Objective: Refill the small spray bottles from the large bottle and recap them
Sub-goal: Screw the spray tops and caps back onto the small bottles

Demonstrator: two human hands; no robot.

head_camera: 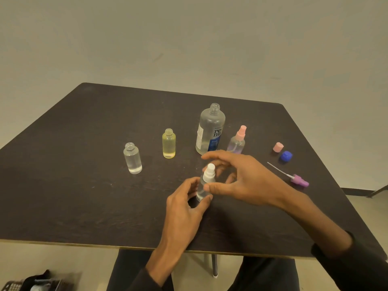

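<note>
On dark table (84, 133): left hand (184, 204) gripping clear spray bottle (202, 191), right hand (237, 179) fingers spread loosely around white sprayer top (210, 172), grip on it uncertain.

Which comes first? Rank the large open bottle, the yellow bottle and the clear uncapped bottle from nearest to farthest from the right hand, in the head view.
From the right hand:
1. large open bottle, just beyond its fingertips.
2. yellow bottle, further left, mid-table.
3. clear uncapped bottle, farthest left.
</note>
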